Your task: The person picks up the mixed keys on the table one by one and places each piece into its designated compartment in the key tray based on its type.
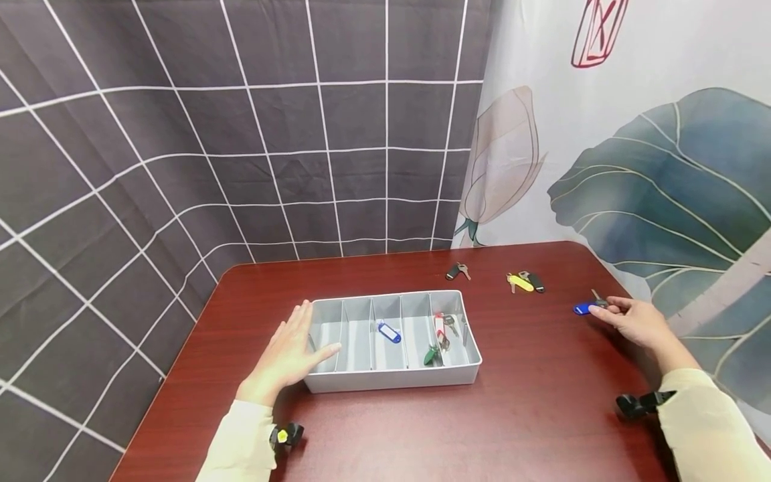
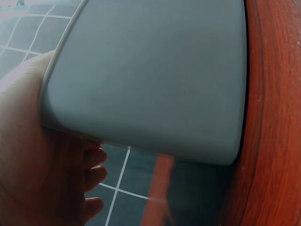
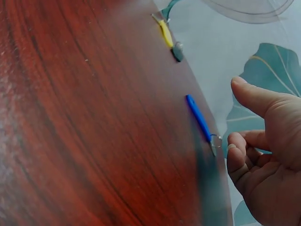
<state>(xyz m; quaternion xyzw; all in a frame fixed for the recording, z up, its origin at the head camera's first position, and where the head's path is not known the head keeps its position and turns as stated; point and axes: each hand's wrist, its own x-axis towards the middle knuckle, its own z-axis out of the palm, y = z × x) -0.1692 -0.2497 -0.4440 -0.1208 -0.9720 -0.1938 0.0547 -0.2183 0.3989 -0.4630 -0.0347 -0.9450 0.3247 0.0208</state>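
Observation:
My left hand (image 1: pixel 288 353) rests at the left end of a grey divided tray (image 1: pixel 391 381), fingers stretched along the end wall and thumb reaching over the rim. From the left wrist, the tray wall (image 2: pixel 150 84) fills much of the view, with the hand (image 2: pixel 28 136) against its edge. At the table's right side, my right hand (image 1: pixel 638 321) is beside a key with a blue tag (image 1: pixel 583 308). In the right wrist view the blue tag (image 3: pixel 198 117) lies near the table edge; thumb and fingers of the right hand (image 3: pixel 268 141) are spread apart beside it.
Inside the tray are a blue tag (image 1: pixel 389 332) in the middle compartment, a green tag (image 1: pixel 430 355) near the rightmost divider, and a red tag (image 1: pixel 440 326) with keys at the right. Behind it lie a black-tagged key (image 1: pixel 453 271), a yellow tag (image 1: pixel 521 283) and another black tag (image 1: pixel 535 282).

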